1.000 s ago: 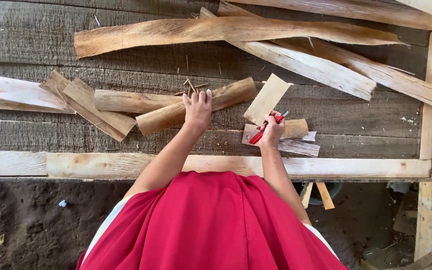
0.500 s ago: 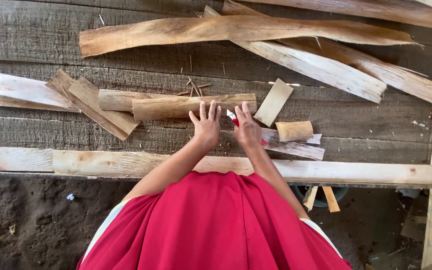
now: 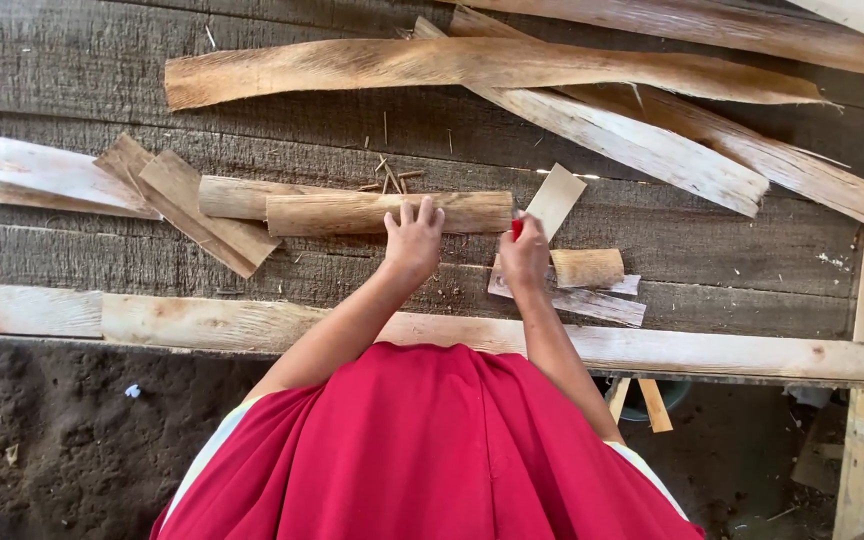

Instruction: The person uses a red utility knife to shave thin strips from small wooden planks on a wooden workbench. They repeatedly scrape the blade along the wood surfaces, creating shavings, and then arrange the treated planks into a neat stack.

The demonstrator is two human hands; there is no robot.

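Bark roll [image 3: 387,212] lies lengthwise, parallel to the surface's [image 3: 72,60] near edge, ends left and right. Left hand [image 3: 413,240] rests spread on it; right hand [image 3: 524,256] grips a red tool [image 3: 516,228].

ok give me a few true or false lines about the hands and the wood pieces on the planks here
1. The left hand rests its fingers on the long rolled bark piece. True.
2. The right hand is empty. False: something small and red shows at its fingertips.
3. A short rolled piece lies right of the right hand. True.
4. The flat pale strip lies at the far left edge. False: it lies just above the right hand.
5. The person wears a red garment. True.
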